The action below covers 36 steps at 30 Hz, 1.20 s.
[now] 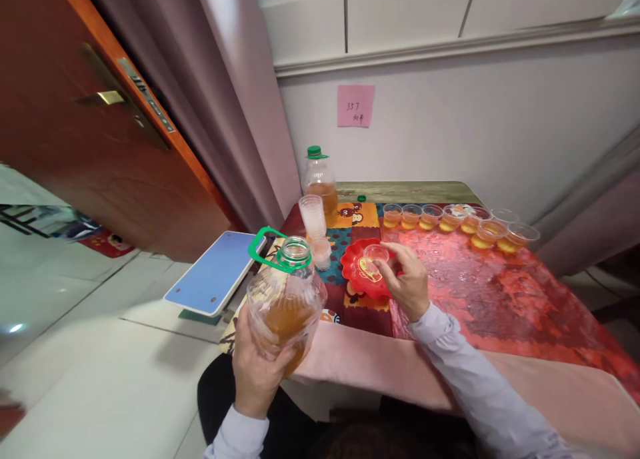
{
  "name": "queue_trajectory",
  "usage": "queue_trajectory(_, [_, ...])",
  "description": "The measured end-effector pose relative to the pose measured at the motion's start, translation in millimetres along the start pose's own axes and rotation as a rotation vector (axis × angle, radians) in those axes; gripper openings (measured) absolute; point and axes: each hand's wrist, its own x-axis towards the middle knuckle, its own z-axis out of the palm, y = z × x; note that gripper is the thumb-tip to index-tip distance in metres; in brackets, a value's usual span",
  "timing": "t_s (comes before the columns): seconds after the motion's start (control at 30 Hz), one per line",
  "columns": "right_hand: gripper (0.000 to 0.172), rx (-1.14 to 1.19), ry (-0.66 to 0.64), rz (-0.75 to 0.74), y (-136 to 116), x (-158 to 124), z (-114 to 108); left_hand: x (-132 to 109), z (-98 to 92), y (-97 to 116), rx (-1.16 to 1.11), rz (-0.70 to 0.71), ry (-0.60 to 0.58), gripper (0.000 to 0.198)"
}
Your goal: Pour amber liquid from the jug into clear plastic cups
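Observation:
My left hand (257, 362) is wrapped round a large clear plastic jug (295, 306) with brown liquid inside. The jug has no cap on its mouth, and a green handle ring circles its neck. Between the fingers of my right hand (407, 279) is a small clear plastic cup (375, 254), held over a red scalloped plate (353, 262). No liquid can be made out in that cup. Left of the plate stand a stack of clear cups (312, 216) and a smaller cup (321, 251). Several cups of amber liquid (430, 218) line the table's far right side.
A second jug (320, 186) with a green cap stands at the back left. Near the wall lies a small green cap (361, 198). A blue-topped stool (213, 272) is left of the table (480, 292). A pink note (355, 106) hangs on the wall.

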Motion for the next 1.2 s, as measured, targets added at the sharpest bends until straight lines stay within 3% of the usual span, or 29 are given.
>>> queue_trajectory(0.07, [0.033,0.296,-0.058,0.115,-26.2,-13.8,19.3,1.8,0.6,2.7,-0.004,0.014,-0.006,0.109])
queue_trajectory(0.2, [0.058,0.777,-0.479,0.195,-54.2,-49.7,68.4,3.5,1.9,5.9,0.011,0.008,-0.005,0.106])
queue_trajectory(0.33, [0.086,0.876,-0.619,0.235,-47.1,-65.5,92.7,4.4,-0.6,10.1,0.028,0.006,-0.031,0.104])
queue_trajectory(0.47, [0.092,0.869,-0.724,0.267,-38.5,-67.8,91.6,9.1,-4.2,20.7,0.068,0.002,-0.087,0.114])
queue_trajectory(0.63, [0.092,0.879,-0.705,0.26,-40.3,-74.7,88.9,20.4,-2.4,34.4,0.134,0.012,-0.122,0.117])
queue_trajectory(0.93, [0.082,0.957,-0.514,0.237,-43.1,-74.4,91.0,50.3,4.5,61.0,0.181,0.11,-0.284,0.106])
queue_trajectory(1.07, [0.07,0.999,-0.525,0.26,-46.0,-76.3,93.3,61.7,2.9,70.7,0.262,0.154,-0.322,0.104])
queue_trajectory(1.2, [0.069,1.04,-0.571,0.362,-48.1,-78.8,93.6,68.7,2.2,74.7,0.347,0.187,-0.346,0.104])
